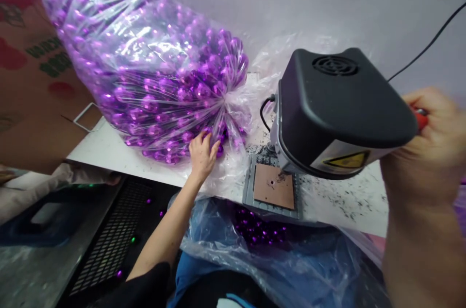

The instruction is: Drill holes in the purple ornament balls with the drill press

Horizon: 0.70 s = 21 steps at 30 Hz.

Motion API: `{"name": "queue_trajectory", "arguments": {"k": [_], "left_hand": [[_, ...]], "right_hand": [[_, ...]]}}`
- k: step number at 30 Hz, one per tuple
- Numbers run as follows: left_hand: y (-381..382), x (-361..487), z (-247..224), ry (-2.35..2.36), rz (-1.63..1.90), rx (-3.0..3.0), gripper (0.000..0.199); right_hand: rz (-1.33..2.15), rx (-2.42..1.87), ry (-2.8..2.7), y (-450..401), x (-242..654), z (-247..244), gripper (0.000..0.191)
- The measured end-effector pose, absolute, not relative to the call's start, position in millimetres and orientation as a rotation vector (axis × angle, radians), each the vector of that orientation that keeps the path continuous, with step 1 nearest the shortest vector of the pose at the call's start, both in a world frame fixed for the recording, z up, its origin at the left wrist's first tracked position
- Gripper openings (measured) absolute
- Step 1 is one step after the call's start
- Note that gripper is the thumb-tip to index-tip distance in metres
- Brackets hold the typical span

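Observation:
A big clear plastic bag [124, 41] full of shiny purple faceted balls [167, 121] leans across the left of the white table. My left hand [202, 152] is at the gathered mouth of this bag, its fingers apart and touching the balls and plastic; the fingertips are partly hidden. On the right, my right hand [437, 128] is closed round the red handle [421, 118] of a black bench drill [345, 104] with a yellow warning label. Beneath the drill head lies a square brown board [273, 186] with a small hole, on a grey metal base [249, 191].
Dark shavings [349, 196] litter the white tabletop [112, 143]. In front of me hangs an open clear bag [309, 259] with purple balls inside. A printed cardboard box [40, 104] stands left, above a black mesh crate [109, 235]. Another person's sleeve [47, 184] shows at far left.

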<state>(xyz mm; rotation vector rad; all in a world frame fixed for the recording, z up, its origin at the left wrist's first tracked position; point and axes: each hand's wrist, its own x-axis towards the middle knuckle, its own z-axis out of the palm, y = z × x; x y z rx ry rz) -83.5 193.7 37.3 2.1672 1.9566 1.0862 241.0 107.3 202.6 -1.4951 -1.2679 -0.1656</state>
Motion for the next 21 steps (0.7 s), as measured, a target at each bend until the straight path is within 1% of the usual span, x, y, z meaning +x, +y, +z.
{"name": "queue_trajectory", "arguments": {"k": [3,4,5,8,9,10,12,14,16,21], "left_hand": [[197.3,-96.0,56.3,1.85,1.308,2.109,0.035],[197.2,-95.3,62.0,1.822,1.308,2.082,0.035],[197.2,-91.9,65.6,1.782,1.221,2.075,0.035],[200.6,-70.7,60.8,1.623,0.762,2.104,0.032],[203.4,-62.8,55.4,1.63,0.698,2.117,0.033],[207.1,-55.9,49.6,1.688,0.678,2.13,0.041],[218.0,-47.6,40.3,1.877,0.723,2.151,0.062],[232.1,-46.7,36.1,2.032,0.767,2.176,0.072],[245.9,-50.2,35.6,2.091,0.834,2.176,0.072],[258.1,-58.3,36.0,2.123,0.99,2.106,0.057]], "right_hand": [[-0.157,-1.508,-1.269,106.8,242.0,201.8,0.027],[-0.167,-1.504,-1.27,107.1,242.7,201.3,0.027],[-0.178,-1.497,-1.267,107.6,243.2,200.8,0.027],[-0.209,-1.482,-1.252,109.4,244.0,200.4,0.027],[-0.215,-1.488,-1.254,109.7,243.8,200.8,0.028],[-0.218,-1.495,-1.261,109.6,243.4,201.5,0.029],[-0.199,-1.503,-1.277,108.8,242.6,203.2,0.031],[-0.16,-1.502,-1.284,107.5,242.0,204.5,0.034],[-0.134,-1.508,-1.289,106.7,241.9,204.8,0.035],[-0.129,-1.495,-1.288,106.3,240.4,205.0,0.036]]}}
